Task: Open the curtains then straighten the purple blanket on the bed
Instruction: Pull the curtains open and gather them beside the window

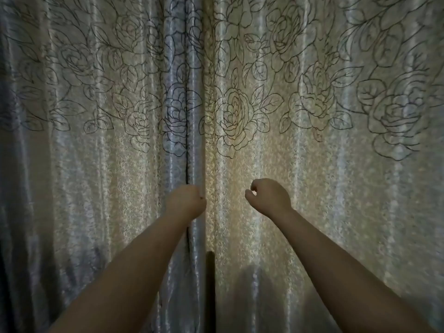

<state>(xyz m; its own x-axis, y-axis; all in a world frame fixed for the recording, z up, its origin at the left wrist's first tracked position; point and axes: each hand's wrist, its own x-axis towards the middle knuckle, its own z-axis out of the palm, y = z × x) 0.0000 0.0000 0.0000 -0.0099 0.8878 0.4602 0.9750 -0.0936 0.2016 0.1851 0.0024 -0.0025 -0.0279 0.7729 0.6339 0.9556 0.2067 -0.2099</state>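
Two shiny silver-beige curtains with black rose outlines fill the whole view and hang closed, meeting at a dark seam in the middle. My left hand (186,200) is closed around the inner edge of the left curtain (84,140) at the seam. My right hand (268,197) hovers in front of the right curtain (336,152), fingers curled into a loose fist with nothing visibly held. Both bare forearms reach up from the bottom of the view. The bed and the purple blanket are out of sight.
A dark narrow vertical post or frame piece (210,284) shows at the gap low in the middle. Light glows through the fabric near the centre. The left edge of the view is dark.
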